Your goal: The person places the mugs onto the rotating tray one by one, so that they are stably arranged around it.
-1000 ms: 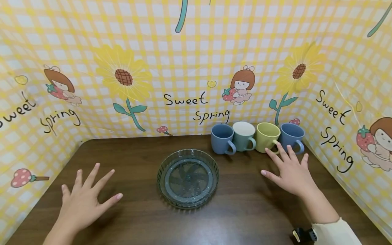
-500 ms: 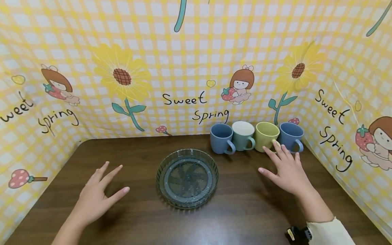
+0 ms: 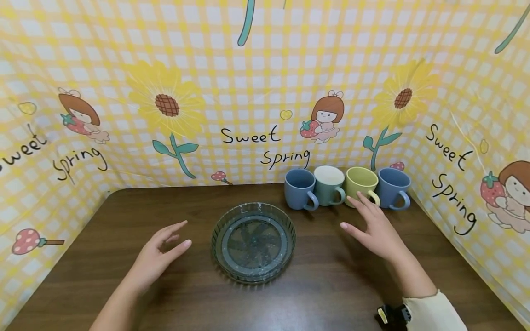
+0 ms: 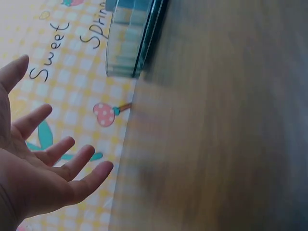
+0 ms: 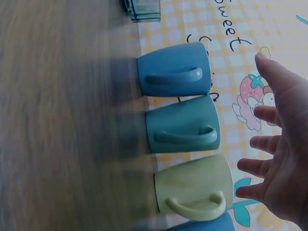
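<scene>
A round, clear, ribbed glass dish sits on the middle of the dark wooden table. To its left my left hand hovers with thumb and fingers apart, holding nothing; the left wrist view shows that palm and the dish's side wall. On the other side my right hand is raised, fingers extended and nothing in them. Its fingertips overlap the yellow-green mug in the head view. In the right wrist view the hand appears apart from the mugs, beside their rims.
In a row along the back right edge stand a blue mug, a teal mug with a white inside, the yellow-green one and another blue mug. Yellow checked cloth walls in the table at the back and sides.
My left hand has moved right toward the glass dish and turned its palm inward. My right hand has shifted slightly left, its fingers drawing closer together. The dish and mugs stay put.
</scene>
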The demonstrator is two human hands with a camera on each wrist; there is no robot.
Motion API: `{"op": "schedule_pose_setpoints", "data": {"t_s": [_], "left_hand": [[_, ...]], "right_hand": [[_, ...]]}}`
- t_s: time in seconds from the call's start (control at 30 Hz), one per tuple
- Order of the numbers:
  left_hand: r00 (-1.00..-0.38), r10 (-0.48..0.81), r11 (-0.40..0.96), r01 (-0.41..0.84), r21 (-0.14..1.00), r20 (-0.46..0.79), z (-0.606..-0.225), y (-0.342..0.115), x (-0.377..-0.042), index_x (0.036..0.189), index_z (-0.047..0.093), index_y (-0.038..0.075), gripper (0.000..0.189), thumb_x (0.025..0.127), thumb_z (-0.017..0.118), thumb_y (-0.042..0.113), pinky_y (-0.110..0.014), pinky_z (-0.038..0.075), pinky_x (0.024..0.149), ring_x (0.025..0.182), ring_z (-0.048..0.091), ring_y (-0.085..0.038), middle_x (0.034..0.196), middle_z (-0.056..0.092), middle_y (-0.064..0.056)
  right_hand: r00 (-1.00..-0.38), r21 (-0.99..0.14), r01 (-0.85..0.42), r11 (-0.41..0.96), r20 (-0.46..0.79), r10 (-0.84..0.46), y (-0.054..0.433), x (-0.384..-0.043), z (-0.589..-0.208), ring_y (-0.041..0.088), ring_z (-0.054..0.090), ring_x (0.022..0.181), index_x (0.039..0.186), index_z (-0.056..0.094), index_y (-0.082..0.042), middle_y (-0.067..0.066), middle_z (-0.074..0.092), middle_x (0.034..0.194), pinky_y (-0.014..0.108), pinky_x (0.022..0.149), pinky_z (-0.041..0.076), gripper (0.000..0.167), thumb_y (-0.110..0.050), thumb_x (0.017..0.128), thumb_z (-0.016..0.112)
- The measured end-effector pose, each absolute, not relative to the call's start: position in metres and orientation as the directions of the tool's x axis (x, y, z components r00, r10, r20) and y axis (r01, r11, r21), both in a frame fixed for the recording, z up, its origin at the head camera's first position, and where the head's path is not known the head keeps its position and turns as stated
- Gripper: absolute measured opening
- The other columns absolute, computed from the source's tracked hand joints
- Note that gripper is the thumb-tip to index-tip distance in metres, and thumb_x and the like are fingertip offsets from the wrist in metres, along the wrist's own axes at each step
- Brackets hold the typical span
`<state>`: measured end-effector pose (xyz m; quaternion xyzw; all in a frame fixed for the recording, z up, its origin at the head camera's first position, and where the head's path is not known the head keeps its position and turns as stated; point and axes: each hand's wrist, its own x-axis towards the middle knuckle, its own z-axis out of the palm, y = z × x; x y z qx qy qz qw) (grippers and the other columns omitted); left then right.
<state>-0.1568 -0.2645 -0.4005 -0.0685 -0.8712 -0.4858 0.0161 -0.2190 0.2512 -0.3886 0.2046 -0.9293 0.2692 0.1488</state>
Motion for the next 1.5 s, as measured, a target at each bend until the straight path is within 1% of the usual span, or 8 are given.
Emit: {"op": "schedule_pose_setpoints", "data": {"t_s": [0.13, 0.27, 0.33, 0.73, 0.93, 1.13, 1.27, 1.5], "left_hand": [[-0.995, 0.098, 0.422, 0.065, 0.904, 0.026, -0.403, -0.257, -0.166, 0.149, 0.039, 0.017, 0.061, 0.097, 0.061, 0.038, -0.065, 0.042, 0.096, 0.133, 0.036, -0.042, 0.155, 0.025, -0.017], [-0.993, 0.114, 0.309, 0.026, 0.951, -0.010, -0.407, -0.251, -0.174, 0.148, 0.041, 0.013, 0.061, 0.096, 0.064, 0.034, -0.048, 0.051, 0.094, 0.131, 0.040, -0.040, 0.154, 0.027, -0.018], [-0.993, 0.112, 0.259, -0.005, 0.966, -0.035, -0.410, -0.248, -0.178, 0.148, 0.041, 0.011, 0.062, 0.095, 0.066, 0.032, -0.046, 0.052, 0.093, 0.129, 0.043, -0.037, 0.153, 0.030, -0.018], [-0.981, 0.155, 0.089, -0.101, 0.991, -0.114, -0.419, -0.238, -0.197, 0.150, 0.035, 0.004, 0.070, 0.092, 0.070, 0.020, -0.047, 0.054, 0.089, 0.118, 0.052, -0.024, 0.152, 0.029, -0.020], [-0.971, 0.190, 0.046, -0.142, 0.989, -0.148, -0.425, -0.236, -0.202, 0.151, 0.033, 0.004, 0.072, 0.091, 0.070, 0.014, -0.048, 0.055, 0.086, 0.117, 0.055, -0.031, 0.152, 0.028, -0.022], [-0.964, 0.220, 0.029, -0.146, 0.989, -0.149, -0.431, -0.234, -0.204, 0.151, 0.031, 0.001, 0.073, 0.090, 0.070, 0.009, -0.048, 0.056, 0.084, 0.113, 0.057, -0.029, 0.150, 0.031, -0.025], [-0.961, 0.235, 0.016, -0.144, 0.989, -0.144, -0.436, -0.233, -0.205, 0.150, 0.031, -0.001, 0.073, 0.089, 0.070, 0.006, -0.047, 0.056, 0.084, 0.114, 0.055, -0.027, 0.148, 0.033, -0.025], [-0.958, 0.258, -0.011, -0.131, 0.991, -0.124, -0.443, -0.234, -0.205, 0.151, 0.031, 0.000, 0.075, 0.088, 0.071, 0.003, -0.046, 0.056, 0.084, 0.122, 0.047, -0.031, 0.149, 0.032, -0.025]], "right_hand": [[-0.879, -0.490, -0.455, 0.744, 0.382, -0.286, 0.244, -0.224, -0.388, 0.047, 0.026, 0.138, 0.145, 0.044, -0.005, 0.025, 0.029, 0.153, 0.070, 0.103, 0.026, 0.067, -0.035, 0.091, 0.070], [-0.882, -0.516, -0.451, 0.728, 0.384, -0.274, 0.237, -0.231, -0.389, 0.044, 0.030, 0.138, 0.146, 0.044, -0.006, 0.024, 0.031, 0.153, 0.067, 0.105, 0.029, 0.067, -0.034, 0.091, 0.071], [-0.884, -0.531, -0.448, 0.719, 0.382, -0.269, 0.233, -0.233, -0.390, 0.044, 0.031, 0.137, 0.145, 0.044, -0.006, 0.024, 0.031, 0.152, 0.066, 0.104, 0.031, 0.067, -0.034, 0.091, 0.071], [-0.881, -0.608, -0.461, 0.647, 0.403, -0.249, 0.225, -0.245, -0.399, 0.043, 0.036, 0.134, 0.143, 0.046, -0.002, 0.026, 0.035, 0.149, 0.062, 0.104, 0.034, 0.066, -0.024, 0.087, 0.075], [-0.909, -0.704, -0.415, 0.576, 0.351, -0.225, 0.217, -0.252, -0.402, 0.044, 0.048, 0.123, 0.144, 0.045, -0.003, 0.024, 0.040, 0.145, 0.060, 0.095, 0.045, 0.068, -0.022, 0.087, 0.077], [-0.944, -0.818, -0.327, 0.473, 0.257, -0.209, 0.207, -0.263, -0.406, 0.042, 0.049, 0.125, 0.146, 0.042, -0.006, 0.020, 0.041, 0.146, 0.050, 0.095, 0.049, 0.070, -0.023, 0.087, 0.076], [-0.959, -0.838, -0.281, 0.468, 0.221, -0.180, 0.204, -0.270, -0.408, 0.038, 0.052, 0.124, 0.146, 0.044, -0.009, 0.017, 0.042, 0.147, 0.049, 0.094, 0.050, 0.069, -0.024, 0.087, 0.077], [-0.973, -0.859, -0.229, 0.458, 0.181, -0.146, 0.191, -0.283, -0.413, 0.036, 0.057, 0.119, 0.143, 0.048, -0.007, 0.019, 0.043, 0.146, 0.046, 0.090, 0.053, 0.065, -0.020, 0.086, 0.077]]}}
